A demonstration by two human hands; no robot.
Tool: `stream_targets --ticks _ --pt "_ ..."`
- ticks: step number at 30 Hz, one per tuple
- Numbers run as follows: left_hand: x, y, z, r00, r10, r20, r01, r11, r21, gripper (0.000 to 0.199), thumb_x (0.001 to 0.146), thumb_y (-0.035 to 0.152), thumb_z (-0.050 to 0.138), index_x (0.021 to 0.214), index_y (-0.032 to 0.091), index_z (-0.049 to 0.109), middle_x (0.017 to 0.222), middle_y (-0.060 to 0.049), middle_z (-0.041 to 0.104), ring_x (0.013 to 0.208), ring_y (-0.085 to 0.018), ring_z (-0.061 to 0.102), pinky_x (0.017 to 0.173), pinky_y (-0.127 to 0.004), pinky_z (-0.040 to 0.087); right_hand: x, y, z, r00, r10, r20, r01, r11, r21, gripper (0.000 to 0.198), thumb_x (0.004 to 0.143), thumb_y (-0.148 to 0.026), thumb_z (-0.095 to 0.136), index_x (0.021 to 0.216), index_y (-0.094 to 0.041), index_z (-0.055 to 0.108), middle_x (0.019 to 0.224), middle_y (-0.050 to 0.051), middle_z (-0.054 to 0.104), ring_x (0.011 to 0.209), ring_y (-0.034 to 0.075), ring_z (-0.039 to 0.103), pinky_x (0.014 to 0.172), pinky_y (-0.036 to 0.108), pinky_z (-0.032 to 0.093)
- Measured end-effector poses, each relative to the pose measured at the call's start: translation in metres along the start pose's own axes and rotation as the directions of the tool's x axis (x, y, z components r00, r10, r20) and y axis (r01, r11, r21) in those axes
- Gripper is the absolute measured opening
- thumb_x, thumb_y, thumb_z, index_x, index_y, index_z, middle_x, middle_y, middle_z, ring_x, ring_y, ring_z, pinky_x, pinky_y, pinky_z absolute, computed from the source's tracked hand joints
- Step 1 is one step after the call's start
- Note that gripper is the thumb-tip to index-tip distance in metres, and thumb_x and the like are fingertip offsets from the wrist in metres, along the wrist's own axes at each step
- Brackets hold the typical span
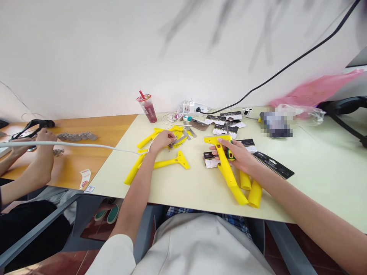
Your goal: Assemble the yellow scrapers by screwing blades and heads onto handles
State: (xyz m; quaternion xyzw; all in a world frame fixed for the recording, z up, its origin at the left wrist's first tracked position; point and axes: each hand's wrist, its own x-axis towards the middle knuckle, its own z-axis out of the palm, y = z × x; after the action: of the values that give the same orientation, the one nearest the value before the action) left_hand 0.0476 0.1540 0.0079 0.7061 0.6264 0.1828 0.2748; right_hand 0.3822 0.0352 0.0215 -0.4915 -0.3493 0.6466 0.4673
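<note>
My right hand point(239, 154) is closed around a yellow scraper point(226, 170), its wide head pointing to the wall and its handle slanting toward me. A screwdriver point(230, 154) with a green and black handle is tucked in the same hand. My left hand point(163, 140) reaches into a pile of metal blades point(190, 131) and small yellow pieces point(180, 142). Its fingertips are pinched together there; what they hold is too small to name. Another yellow scraper point(169, 163) lies beside my left forearm, which covers part of it. More yellow handles point(254, 194) lie under my right hand.
Black-and-white packaging cards point(273, 164) lie around my right hand and near the wall. A cup with a straw point(149, 109), a plugged-in charger point(189, 105) and cables stand at the back. A pink bag point(312, 89) sits right. At left, another person's hands point(43, 139) work at a wooden table point(109, 131).
</note>
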Motion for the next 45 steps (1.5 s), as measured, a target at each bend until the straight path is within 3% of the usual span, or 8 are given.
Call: stream_targets --ticks 9,19,25,33,40,45 --pt "0.001 -0.010 -0.004 0.999 0.018 0.051 -0.016 1.000 -0.023 0.007 0.091 0.017 0.073 0.095 0.017 0.078 0.098 -0.008 0.084 0.073 -0.018 0.077 0.073 -0.027 0.061 -0.002 -0.003 0.001 1.000 0.017 -0.014 -0.017 1.000 -0.011 0.010 0.105 -0.030 0.076 0.099 -0.022 0.074 0.107 0.013 0.088 0.080 0.025 0.085 0.069 0.035 0.075" --pt "-0.001 0.000 -0.002 0.997 0.068 -0.045 -0.067 0.997 0.035 0.006 0.091 0.017 0.074 0.093 0.019 0.079 0.097 -0.008 0.084 0.088 -0.021 0.077 0.083 -0.030 0.060 -0.004 -0.005 0.004 1.000 0.016 -0.020 -0.017 0.999 -0.029 0.011 0.106 -0.028 0.073 0.100 -0.021 0.076 0.109 0.014 0.088 0.084 0.024 0.085 0.068 0.034 0.075" --pt "-0.002 0.003 -0.003 0.996 0.061 -0.061 -0.058 0.997 0.047 0.006 0.091 0.020 0.075 0.094 0.019 0.080 0.096 -0.008 0.083 0.087 -0.021 0.076 0.085 -0.032 0.061 -0.001 0.000 0.000 1.000 -0.006 0.005 0.006 1.000 -0.003 0.010 0.106 -0.030 0.075 0.102 -0.020 0.075 0.109 0.015 0.088 0.087 0.026 0.086 0.070 0.034 0.075" --pt "-0.003 0.001 -0.005 0.999 0.038 0.016 -0.038 0.999 -0.017 0.006 0.092 0.022 0.076 0.093 0.018 0.079 0.093 -0.007 0.083 0.079 -0.020 0.075 0.081 -0.032 0.060 0.003 0.002 -0.001 1.000 -0.001 -0.007 0.001 1.000 -0.019 0.010 0.103 -0.031 0.077 0.101 -0.022 0.075 0.113 0.014 0.088 0.090 0.027 0.086 0.073 0.038 0.076" --pt "0.002 -0.003 -0.003 0.997 0.046 -0.062 -0.042 0.997 0.060 0.004 0.094 0.019 0.073 0.092 0.019 0.077 0.094 -0.007 0.081 0.083 -0.020 0.075 0.083 -0.029 0.059 0.004 0.002 -0.003 1.000 0.000 0.009 0.000 1.000 -0.010 0.010 0.104 -0.032 0.076 0.103 -0.022 0.075 0.113 0.014 0.087 0.092 0.028 0.086 0.076 0.040 0.076" --pt "0.005 -0.005 0.000 0.997 0.064 -0.049 -0.064 0.998 -0.001 0.003 0.093 0.021 0.075 0.095 0.019 0.074 0.097 -0.008 0.082 0.086 -0.019 0.076 0.083 -0.029 0.059 0.004 0.002 -0.003 1.000 0.007 0.005 -0.007 1.000 -0.006 0.009 0.104 -0.031 0.076 0.104 -0.022 0.075 0.115 0.015 0.087 0.094 0.029 0.086 0.075 0.040 0.076"
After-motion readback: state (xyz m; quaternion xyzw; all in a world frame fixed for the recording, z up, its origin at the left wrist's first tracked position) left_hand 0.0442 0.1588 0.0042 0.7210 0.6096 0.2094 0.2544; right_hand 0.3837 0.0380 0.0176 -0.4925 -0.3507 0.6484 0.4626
